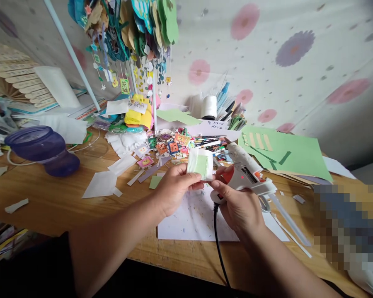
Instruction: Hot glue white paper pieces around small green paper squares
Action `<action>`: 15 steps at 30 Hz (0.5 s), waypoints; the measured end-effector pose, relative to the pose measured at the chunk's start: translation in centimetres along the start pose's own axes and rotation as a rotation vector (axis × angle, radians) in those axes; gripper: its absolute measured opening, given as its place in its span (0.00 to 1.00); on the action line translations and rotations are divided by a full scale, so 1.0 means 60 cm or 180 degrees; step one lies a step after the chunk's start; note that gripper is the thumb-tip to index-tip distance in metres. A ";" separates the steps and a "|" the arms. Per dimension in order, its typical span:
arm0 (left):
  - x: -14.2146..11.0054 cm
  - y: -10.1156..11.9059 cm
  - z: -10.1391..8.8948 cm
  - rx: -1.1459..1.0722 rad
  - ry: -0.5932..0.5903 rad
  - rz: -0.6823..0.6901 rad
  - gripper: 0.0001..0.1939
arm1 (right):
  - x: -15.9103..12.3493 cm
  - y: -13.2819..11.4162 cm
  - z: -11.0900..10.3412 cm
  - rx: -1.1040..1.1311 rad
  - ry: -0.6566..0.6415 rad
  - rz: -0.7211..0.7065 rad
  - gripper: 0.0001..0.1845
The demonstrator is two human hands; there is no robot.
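Between the thumb and fingers of my left hand (177, 188) is a small white paper piece with a green paper square (202, 166) on its face. My right hand (240, 203) grips a white hot glue gun (244, 165) with an orange trigger, and a red light glows on its side. A clear glue stick (290, 219) sticks out of the gun's back end. My right thumb and fingertips are close to the lower edge of the paper piece; whether they touch it I cannot tell. Below both hands lies a white sheet (186, 225) with small colour marks.
Behind my hands lies a pile of small coloured cards (170, 145) and pens (209, 142). A purple translucent container (46, 149) stands at left, paper scraps (101, 184) around it. Green card sheets (301, 153) lie at right. The gun's black cord (217, 248) hangs over the front edge.
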State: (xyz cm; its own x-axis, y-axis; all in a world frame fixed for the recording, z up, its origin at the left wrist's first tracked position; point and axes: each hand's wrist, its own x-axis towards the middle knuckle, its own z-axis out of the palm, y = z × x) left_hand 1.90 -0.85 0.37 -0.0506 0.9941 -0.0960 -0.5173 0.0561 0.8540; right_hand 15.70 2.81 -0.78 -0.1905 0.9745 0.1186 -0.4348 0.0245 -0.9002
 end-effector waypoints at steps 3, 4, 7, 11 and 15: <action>0.000 -0.004 0.005 0.0039 0.0069 0.0039 0.11 | 0.001 0.007 -0.005 -0.0126 0.0037 0.0010 0.19; 0.000 -0.005 0.006 0.0086 0.0077 0.0057 0.11 | 0.002 0.009 -0.006 -0.0157 0.0044 0.0012 0.18; 0.000 -0.010 0.006 0.0390 0.0088 0.0225 0.10 | 0.002 0.014 -0.009 -0.0279 0.0138 -0.0029 0.18; 0.002 -0.020 0.001 0.1061 0.0056 0.0682 0.09 | 0.001 0.018 -0.009 -0.0480 0.0210 -0.0198 0.16; 0.002 -0.027 -0.004 0.1633 0.0189 0.0990 0.08 | -0.002 0.026 -0.012 -0.0627 0.0212 -0.0263 0.14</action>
State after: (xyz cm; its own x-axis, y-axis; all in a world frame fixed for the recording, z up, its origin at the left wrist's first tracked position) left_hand 2.52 -0.84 -1.16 -0.1887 0.9650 0.1820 0.0070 -0.1840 0.9829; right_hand 15.71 2.89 -2.51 -0.1001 0.9798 0.1734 -0.2648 0.1417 -0.9538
